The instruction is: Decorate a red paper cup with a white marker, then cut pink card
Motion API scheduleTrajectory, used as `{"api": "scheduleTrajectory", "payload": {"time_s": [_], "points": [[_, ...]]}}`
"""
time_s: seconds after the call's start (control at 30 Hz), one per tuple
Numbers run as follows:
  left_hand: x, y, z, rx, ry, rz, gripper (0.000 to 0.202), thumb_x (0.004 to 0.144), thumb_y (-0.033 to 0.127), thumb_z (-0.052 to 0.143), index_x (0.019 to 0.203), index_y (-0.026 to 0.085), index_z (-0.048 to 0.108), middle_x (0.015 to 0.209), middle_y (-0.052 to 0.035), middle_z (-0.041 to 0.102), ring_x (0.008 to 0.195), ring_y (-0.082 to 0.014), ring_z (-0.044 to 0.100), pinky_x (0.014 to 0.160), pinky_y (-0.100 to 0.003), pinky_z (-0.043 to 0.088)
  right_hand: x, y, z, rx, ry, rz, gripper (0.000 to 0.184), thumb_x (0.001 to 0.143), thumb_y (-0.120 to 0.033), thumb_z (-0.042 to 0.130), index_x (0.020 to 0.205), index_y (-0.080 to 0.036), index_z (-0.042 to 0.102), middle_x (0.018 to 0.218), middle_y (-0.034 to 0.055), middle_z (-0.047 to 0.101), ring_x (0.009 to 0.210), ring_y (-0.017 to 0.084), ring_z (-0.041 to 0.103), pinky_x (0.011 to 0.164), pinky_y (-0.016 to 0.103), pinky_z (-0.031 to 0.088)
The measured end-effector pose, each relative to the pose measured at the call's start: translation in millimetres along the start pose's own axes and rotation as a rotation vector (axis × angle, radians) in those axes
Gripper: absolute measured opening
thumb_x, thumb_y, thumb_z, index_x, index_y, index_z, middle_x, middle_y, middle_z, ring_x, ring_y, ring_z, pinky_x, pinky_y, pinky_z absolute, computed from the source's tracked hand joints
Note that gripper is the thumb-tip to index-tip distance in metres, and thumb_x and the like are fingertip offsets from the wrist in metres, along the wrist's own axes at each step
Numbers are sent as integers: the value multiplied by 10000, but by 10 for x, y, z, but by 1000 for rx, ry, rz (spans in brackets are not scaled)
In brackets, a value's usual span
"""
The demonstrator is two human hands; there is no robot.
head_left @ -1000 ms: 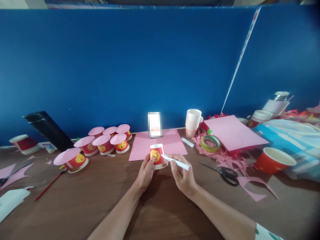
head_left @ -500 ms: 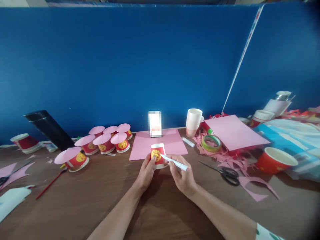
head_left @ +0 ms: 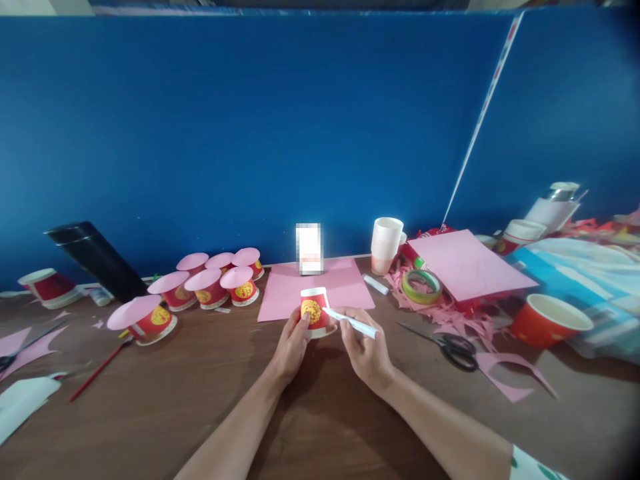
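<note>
A small red paper cup (head_left: 314, 311) with a yellow emblem stands upside down on the brown table (head_left: 200, 407). My left hand (head_left: 291, 348) is wrapped round its left side. In my right hand (head_left: 366, 352) is a white glue stick (head_left: 351, 323), fingers closed on it, with its tip touching the cup's right side. Just behind the cup lies a pink paper sheet (head_left: 320, 288).
Several upturned red cups with pink paper discs (head_left: 210, 287) stand at the left. Scissors (head_left: 447, 345), a tape roll (head_left: 422, 286), a stack of white cups (head_left: 385, 244), a pink paper pile (head_left: 467, 265) and pink scraps lie at the right. A red bowl (head_left: 547, 321) sits far right.
Both hands stay on the cup; the glue stick's tip has shifted very slightly along the cup's side.
</note>
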State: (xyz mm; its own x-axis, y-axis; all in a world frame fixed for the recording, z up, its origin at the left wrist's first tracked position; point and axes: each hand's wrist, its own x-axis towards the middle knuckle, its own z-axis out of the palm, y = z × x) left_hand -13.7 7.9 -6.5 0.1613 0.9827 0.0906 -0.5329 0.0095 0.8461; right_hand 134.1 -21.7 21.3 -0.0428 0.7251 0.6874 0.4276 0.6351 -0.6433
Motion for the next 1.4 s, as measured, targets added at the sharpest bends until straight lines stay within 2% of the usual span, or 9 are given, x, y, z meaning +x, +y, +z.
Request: {"api": "scheduleTrajectory", "payload": {"time_s": [0.23, 0.4, 0.63, 1.2, 1.4], "points": [[-2, -3, -14, 10, -1, -10, 266, 827, 304, 503, 1053, 169, 547, 1005, -67, 642, 957, -209, 584, 889, -356, 392, 3, 10, -4, 16, 17, 28, 199, 883, -191, 417, 983, -191, 589, 881, 66, 626, 793, 174, 592, 735, 291, 475], [-4, -2, -11, 20, -5, -1, 268, 826, 309, 498, 1046, 163, 548, 996, -71, 643, 949, -211, 585, 859, -344, 409, -18, 45, 15, 111, 33, 85, 204, 881, -184, 424, 1023, -175, 571, 898, 78, 623, 819, 176, 597, 761, 300, 484], [1, 1, -10, 43, -20, 10, 278, 819, 310, 509, 1048, 159, 556, 994, -71, 642, 937, -204, 586, 884, -352, 393, -11, -1, 2, 66, 0, 22, 229, 883, -162, 417, 1044, -199, 575, 925, 72, 623, 821, 177, 582, 756, 306, 468], [-6, -1, -3, 44, 8, 9, 293, 809, 318, 526, 1056, 163, 551, 983, -67, 643, 931, -210, 589, 888, -359, 390, 13, -28, -12, 8, -31, -6, 211, 895, -181, 391, 991, -197, 578, 837, 53, 611, 790, 171, 568, 738, 303, 460], [2, -10, -11, 35, 25, 7, 245, 817, 301, 518, 1018, 167, 561, 982, -57, 638, 913, -185, 583, 868, -334, 401, 2, -26, -8, 21, -34, 23, 203, 892, -186, 390, 957, -189, 582, 825, 57, 608, 756, 170, 567, 724, 299, 460]]}}
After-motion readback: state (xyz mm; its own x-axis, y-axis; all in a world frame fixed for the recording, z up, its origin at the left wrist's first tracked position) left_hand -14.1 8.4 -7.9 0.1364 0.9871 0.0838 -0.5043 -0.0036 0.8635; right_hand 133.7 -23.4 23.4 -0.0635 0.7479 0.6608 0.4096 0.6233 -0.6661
